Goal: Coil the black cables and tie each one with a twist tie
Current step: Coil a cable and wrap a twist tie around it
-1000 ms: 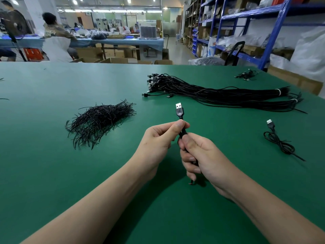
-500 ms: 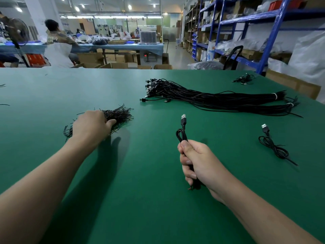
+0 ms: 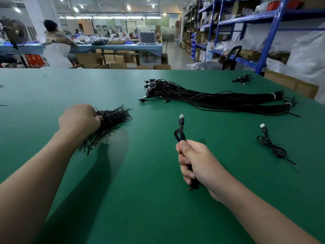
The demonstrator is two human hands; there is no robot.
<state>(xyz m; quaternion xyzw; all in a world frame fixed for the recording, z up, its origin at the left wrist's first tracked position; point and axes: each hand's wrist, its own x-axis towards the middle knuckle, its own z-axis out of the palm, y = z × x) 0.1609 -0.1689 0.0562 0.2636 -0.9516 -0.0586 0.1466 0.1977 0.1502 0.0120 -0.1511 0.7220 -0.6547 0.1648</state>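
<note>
The left hand [image 3: 80, 120] has left the cable [image 3: 181, 128] and curls its fingers on the ties [image 3: 114, 118], middle left; the right hand [image 3: 197, 164] wraps the cable alone, so tying looks next

left hand [image 3: 80, 119]: fingertips buried in twist-tie pile [image 3: 112, 120], 10 o'clock; grip unclear
coiled cable [image 3: 181, 121]: midsection hidden inside right hand [image 3: 195, 162]
small cable clump [image 3: 242, 79], 1 o'clock: too small to tell

Green bench [image 3: 158, 208] fills foreground. Blue shelving [image 3: 269, 37] right, white sack [image 3: 307, 55] beside it. Far blue-covered table [image 3: 123, 47], seated person [image 3: 56, 37], fan [image 3: 15, 32] left, cardboard boxes [image 3: 116, 66].
</note>
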